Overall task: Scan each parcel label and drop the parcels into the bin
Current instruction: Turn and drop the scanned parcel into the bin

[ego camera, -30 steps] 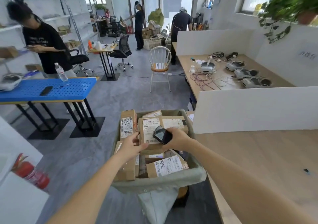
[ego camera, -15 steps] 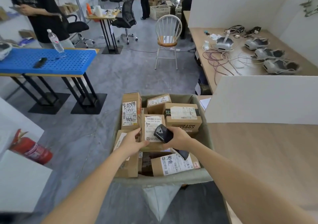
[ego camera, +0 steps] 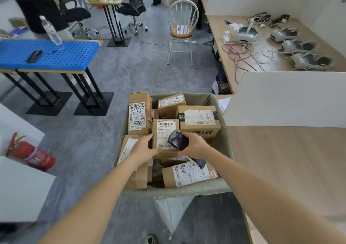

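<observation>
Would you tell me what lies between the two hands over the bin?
In the head view, a labelled parcel sits between the left hand and the scanner-holding right hand.

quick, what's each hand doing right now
Left hand: holding the left side of the labelled parcel over the bin.
Right hand: holding the black handheld scanner.

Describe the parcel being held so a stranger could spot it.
Find the grey fabric-lined bin full of brown cardboard parcels. Near its middle, a small brown cardboard parcel is gripped by the left hand. It alone has the black handheld scanner over its label.
</observation>
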